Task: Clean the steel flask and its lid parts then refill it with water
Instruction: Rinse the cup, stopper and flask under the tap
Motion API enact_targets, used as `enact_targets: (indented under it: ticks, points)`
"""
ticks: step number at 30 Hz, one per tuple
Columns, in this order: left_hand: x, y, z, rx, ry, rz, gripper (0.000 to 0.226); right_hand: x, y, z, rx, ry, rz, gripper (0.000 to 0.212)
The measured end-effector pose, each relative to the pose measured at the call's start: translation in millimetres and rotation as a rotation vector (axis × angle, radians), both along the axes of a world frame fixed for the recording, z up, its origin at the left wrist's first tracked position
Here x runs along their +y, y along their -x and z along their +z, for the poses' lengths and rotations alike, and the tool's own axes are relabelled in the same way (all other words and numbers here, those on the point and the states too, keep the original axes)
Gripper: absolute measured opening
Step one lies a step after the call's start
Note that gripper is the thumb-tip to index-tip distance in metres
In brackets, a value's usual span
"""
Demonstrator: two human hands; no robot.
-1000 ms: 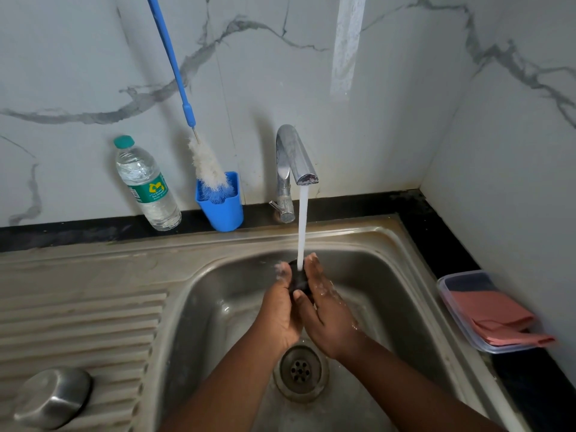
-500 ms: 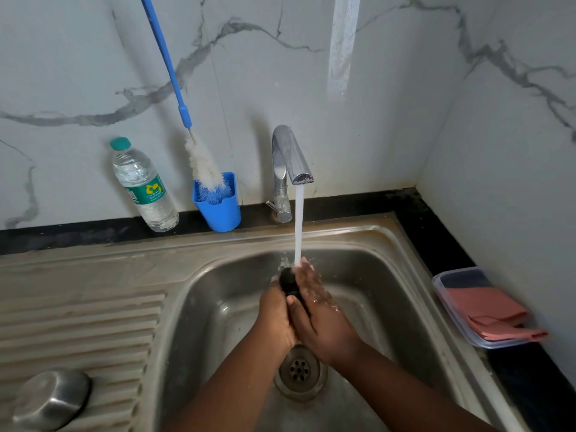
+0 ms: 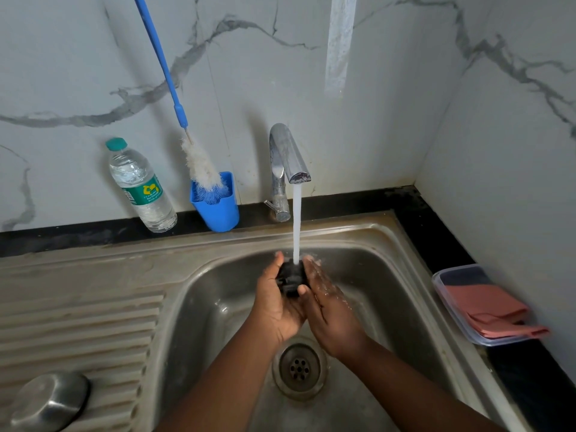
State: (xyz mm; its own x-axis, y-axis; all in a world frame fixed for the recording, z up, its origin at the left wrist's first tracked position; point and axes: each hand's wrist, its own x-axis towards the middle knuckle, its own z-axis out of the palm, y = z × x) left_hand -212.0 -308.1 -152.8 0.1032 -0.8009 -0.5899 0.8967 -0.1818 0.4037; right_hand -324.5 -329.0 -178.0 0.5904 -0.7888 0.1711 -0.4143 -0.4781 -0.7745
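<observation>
You stand at a steel sink [image 3: 405,275] set in a black counter, with grey-veined white marble walls meeting in a corner behind and to the right of it. The tap [image 3: 288,157] at the back of the sink is running, and its stream lands on the black lid part [image 3: 291,275] you hold over the basin, above the drain [image 3: 300,367]. Your left hand [image 3: 274,302] cups that part from the left with fingers curled round it; your right hand [image 3: 327,310] presses against its other side, fingers fairly straight and wet, thumb on the near edge.

Left of the tap, against the wall, a blue cup [image 3: 218,207] holds a long blue-handled bottle brush [image 3: 199,163], and further left stands 1 plastic water bottle [image 3: 140,185] with a green cap. The ribbed drainboard [image 3: 78,322] lies left of the basin, and a steel cap [image 3: 50,400] rests upside down at its near corner. Right of the sink, on the counter, a clear plastic container [image 3: 452,291] holds a folded pink cloth [image 3: 489,310].
</observation>
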Motion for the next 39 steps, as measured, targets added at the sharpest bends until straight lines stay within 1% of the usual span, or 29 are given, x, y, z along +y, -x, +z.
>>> enact_targets:
  ticks: [2, 5, 7, 9, 11, 13, 15, 17, 20, 22, 23, 26, 28, 29, 31, 33, 34, 35, 37, 38, 39]
  points:
    - [-1, -2, -4, 0.042, 0.022, 0.024, 0.058, -2, 3, 0, -0.033, -0.078, -0.027, 0.060]
    - [1, -5, -7, 0.018, 0.054, -0.005, 0.042, -5, 4, 4, -0.155, -0.223, -0.079, 0.041]
    - [2, -7, -10, -0.010, 0.047, -0.016, 0.036, -8, 3, 6, -0.240, -0.344, -0.085, 0.042]
    - [1, -7, -13, -0.043, 0.025, 0.001, 0.035, -12, 2, 7, -0.263, -0.444, -0.065, 0.048]
    - [0, -7, -14, -0.073, -0.011, 0.024, 0.036, -15, 1, 7, -0.261, -0.481, -0.074, 0.051]
    - [-3, -7, -13, -0.101, -0.062, 0.024, 0.038, -15, 1, 9, -0.250, -0.485, -0.109, 0.046]
    - [-6, -6, -10, -0.129, -0.098, 0.018, 0.032, -13, 3, 13, -0.179, -0.429, -0.161, 0.040]
    - [-9, -5, -8, -0.130, -0.113, 0.025, 0.029, -10, 6, 16, -0.025, -0.315, -0.168, 0.044]
    - [-14, -1, -9, -0.124, -0.091, 0.053, 0.037, -5, 2, 19, 0.288, -0.060, -0.004, 0.063]
    - [-14, 2, -8, -0.133, -0.090, 0.044, 0.043, -3, -1, 19, 0.410, 0.061, 0.062, 0.083]
    - [-13, 2, -6, -0.131, -0.096, 0.044, 0.044, -4, -1, 18, 0.456, 0.121, 0.089, 0.084]
    - [-10, -2, -6, -0.146, -0.134, 0.096, 0.042, -3, 4, 9, 0.507, 0.280, 0.145, 0.073]
    - [-8, -4, -7, -0.143, -0.153, 0.128, 0.039, -2, 10, 2, 0.487, 0.363, 0.124, 0.063]
    - [-6, -5, -8, -0.128, -0.158, 0.143, 0.038, -2, 13, 0, 0.482, 0.373, 0.116, 0.062]
    - [-4, -5, -11, -0.116, -0.153, 0.131, 0.037, -3, 16, 0, 0.466, 0.299, 0.118, 0.068]
    - [-1, 0, -11, -0.128, -0.153, 0.102, 0.034, -5, 15, 4, 0.389, 0.131, 0.084, 0.076]
    - [1, 5, -11, -0.126, -0.151, 0.091, 0.032, -6, 13, 6, 0.316, 0.030, 0.029, 0.072]
    - [3, 9, -11, -0.121, -0.142, 0.081, 0.032, -7, 10, 9, 0.229, -0.080, -0.042, 0.062]
    - [5, 16, -10, -0.101, -0.137, 0.082, 0.036, -11, 6, 18, 0.017, -0.347, -0.153, 0.037]
    - [6, 17, -8, -0.088, -0.126, 0.093, 0.035, -14, 6, 19, -0.096, -0.484, -0.173, 0.026]
    - [6, 17, -6, -0.082, -0.108, 0.101, 0.032, -17, 7, 20, -0.187, -0.588, -0.169, 0.024]
